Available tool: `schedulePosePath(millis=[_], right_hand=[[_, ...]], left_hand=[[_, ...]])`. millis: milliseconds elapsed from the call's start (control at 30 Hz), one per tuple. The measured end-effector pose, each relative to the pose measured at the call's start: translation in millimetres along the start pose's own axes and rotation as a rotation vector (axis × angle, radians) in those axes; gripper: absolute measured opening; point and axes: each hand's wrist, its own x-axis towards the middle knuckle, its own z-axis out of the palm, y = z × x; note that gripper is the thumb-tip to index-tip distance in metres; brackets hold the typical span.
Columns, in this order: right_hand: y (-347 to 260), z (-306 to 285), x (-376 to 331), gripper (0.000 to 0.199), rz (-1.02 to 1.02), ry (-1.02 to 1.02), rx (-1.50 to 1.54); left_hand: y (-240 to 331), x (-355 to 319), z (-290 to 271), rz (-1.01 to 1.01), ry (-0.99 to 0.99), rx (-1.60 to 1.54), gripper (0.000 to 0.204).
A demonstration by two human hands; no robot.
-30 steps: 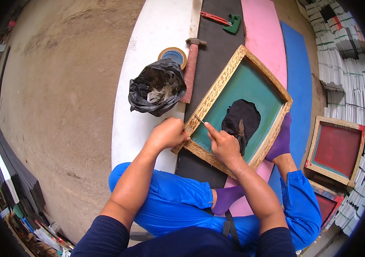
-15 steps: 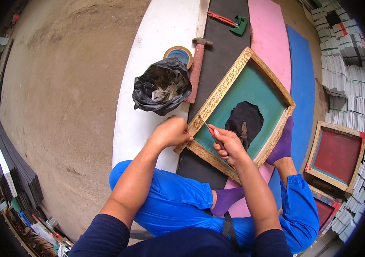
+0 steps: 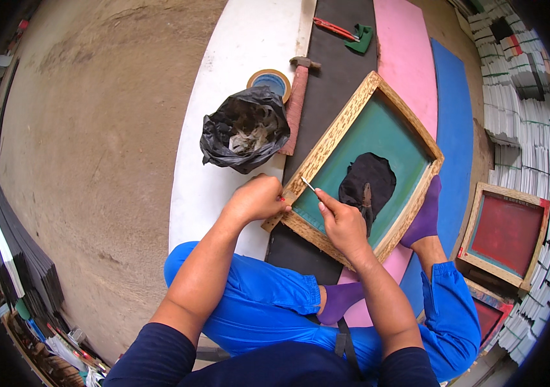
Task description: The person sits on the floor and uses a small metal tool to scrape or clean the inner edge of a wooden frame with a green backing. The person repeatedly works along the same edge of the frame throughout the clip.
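A wooden screen-printing frame with green mesh lies tilted in front of me, its wood pitted with many small marks. My left hand is closed round its near-left corner; a bit of red shows by the fingers, unclear what it is. My right hand grips a screwdriver, its thin metal tip at the frame's left rail and its handle mostly hidden in the fist. On the mesh lies a black cloth, with worn pliers on top, partly behind my right hand.
Left of the frame stand a crumpled black plastic bag of scraps, a tape roll and a hammer. A red cutter lies farther off. My foot touches the frame's right side. Red-meshed frames and paper stacks are at right.
My right hand has turned over, knuckles now up, hiding the red handle that showed before. The tool's tip stays at the left rail. My left hand and the frame hold almost still.
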Motion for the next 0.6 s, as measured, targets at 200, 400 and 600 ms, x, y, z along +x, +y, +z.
schedulePosePath(millis=[200,400,600], right_hand=[[-26.5,-3.6,-2.6,0.040,0.028,-0.049,-0.314],[-30.7,9.8,-5.4,0.039,0.057,-0.050,-0.299],[1.9,13.3,-3.5,0.037,-0.087,0.014,-0.164]], left_hand=[[-2.7,-1.7,2.4,0.022,0.012,-0.018,0.033],[0.0,-0.9,9.7,0.027,0.074,0.018,0.032],[6.3,-3.6,3.6,-0.001,0.058,0.006,0.034]])
